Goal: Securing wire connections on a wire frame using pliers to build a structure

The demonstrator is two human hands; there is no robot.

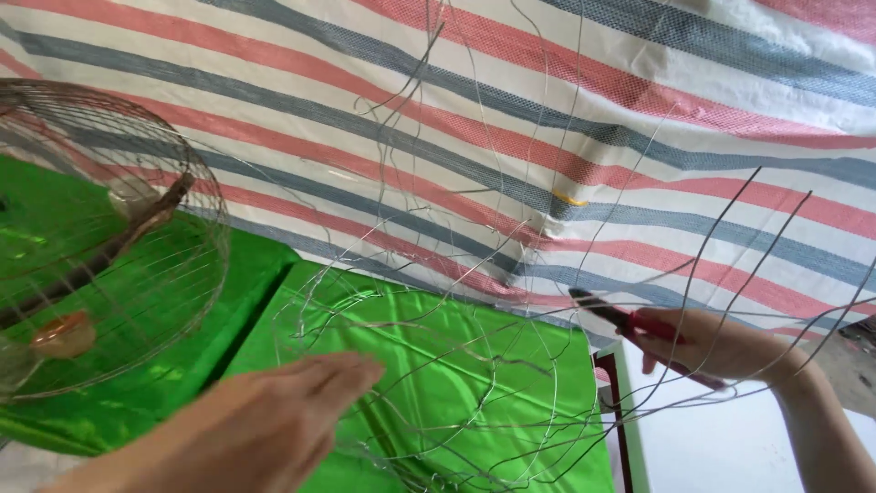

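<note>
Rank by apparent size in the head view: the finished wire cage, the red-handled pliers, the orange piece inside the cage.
1. Finished wire cage, though it is cut off by the left edge.
2. Red-handled pliers, partly hidden in the right hand.
3. Orange piece.

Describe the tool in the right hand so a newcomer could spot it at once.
Start at the green shiny sheet on the lower part of the view and go to its right edge, where the right hand sits among loose wires. It grips pliers: dark jaws pointing left, red handles. Nothing else among the thin silver wire is red and solid.
</note>
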